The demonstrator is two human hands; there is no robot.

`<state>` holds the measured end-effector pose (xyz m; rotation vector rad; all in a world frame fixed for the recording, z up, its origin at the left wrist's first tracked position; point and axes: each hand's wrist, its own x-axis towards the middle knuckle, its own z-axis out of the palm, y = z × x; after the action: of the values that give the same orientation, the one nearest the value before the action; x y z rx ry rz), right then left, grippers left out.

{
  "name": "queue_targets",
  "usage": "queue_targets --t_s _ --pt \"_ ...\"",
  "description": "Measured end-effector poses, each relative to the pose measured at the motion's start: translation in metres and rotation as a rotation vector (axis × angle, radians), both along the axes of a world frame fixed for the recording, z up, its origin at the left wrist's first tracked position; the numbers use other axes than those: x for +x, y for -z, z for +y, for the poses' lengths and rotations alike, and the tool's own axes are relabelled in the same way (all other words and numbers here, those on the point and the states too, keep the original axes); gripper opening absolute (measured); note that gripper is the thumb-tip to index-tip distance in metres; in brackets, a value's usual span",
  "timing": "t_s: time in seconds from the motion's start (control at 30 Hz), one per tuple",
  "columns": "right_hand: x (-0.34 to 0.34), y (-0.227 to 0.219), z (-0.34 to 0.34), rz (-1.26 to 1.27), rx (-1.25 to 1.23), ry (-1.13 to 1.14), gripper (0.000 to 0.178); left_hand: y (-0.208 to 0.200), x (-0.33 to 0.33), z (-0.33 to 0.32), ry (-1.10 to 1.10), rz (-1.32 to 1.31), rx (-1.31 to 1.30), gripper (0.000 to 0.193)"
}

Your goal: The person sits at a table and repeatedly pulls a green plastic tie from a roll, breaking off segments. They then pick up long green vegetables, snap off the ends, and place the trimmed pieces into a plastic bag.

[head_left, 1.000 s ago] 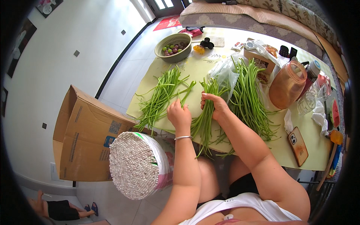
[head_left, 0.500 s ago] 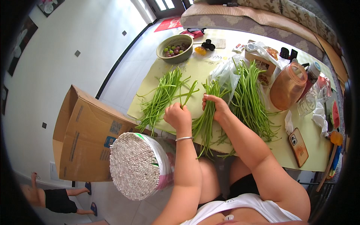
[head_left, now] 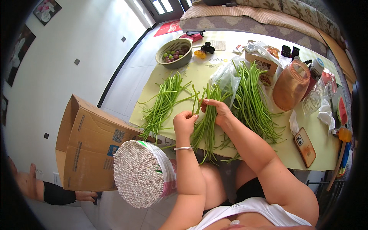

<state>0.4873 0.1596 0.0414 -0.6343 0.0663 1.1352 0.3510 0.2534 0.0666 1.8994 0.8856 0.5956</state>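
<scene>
My left hand [head_left: 186,122] is closed in a pinch on a few thin green vegetable stems [head_left: 196,100], which rise above its fingertips. Close beside it, my right hand [head_left: 218,109] wraps round a bundle of the same stems [head_left: 207,129], whose lower ends hang over the table's near edge. Its thumb and fingertips come near the stems in my left hand. To the left lies a loose pile of stems [head_left: 162,103] on the pale yellow table. A larger pile [head_left: 251,96] lies right of my right hand, next to a clear plastic bag [head_left: 226,78].
A bowl of grapes [head_left: 174,53] stands at the far left of the table. At right are an orange jug [head_left: 292,86], a flask [head_left: 315,73] and a phone [head_left: 305,147]. A cardboard box [head_left: 96,147] and a round white bundle [head_left: 138,174] stand left. Another person [head_left: 57,192] is at lower left.
My left hand has come closer to my right hand with its stems. The other person at lower left has moved nearer the picture's left rim.
</scene>
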Motion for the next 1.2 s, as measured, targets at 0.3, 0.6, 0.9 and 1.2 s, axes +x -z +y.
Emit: queue_targets --t_s 0.3,0.6,0.9,1.2 --pt "-0.004 -0.005 0.001 0.020 -0.018 0.042 0.018 0.006 0.001 0.001 0.020 -0.037 -0.139 0.012" --pt "0.000 0.002 0.002 -0.011 -0.042 -0.012 0.015 -0.001 0.010 -0.009 -0.069 -0.092 -0.042 0.013" --pt "0.002 0.003 0.000 0.019 0.063 0.001 0.019 0.013 0.008 -0.002 0.036 0.082 0.038 0.017" --pt "0.001 0.019 0.011 -0.185 -0.131 0.038 0.021 -0.001 0.025 -0.027 -0.035 0.056 0.528 0.018"
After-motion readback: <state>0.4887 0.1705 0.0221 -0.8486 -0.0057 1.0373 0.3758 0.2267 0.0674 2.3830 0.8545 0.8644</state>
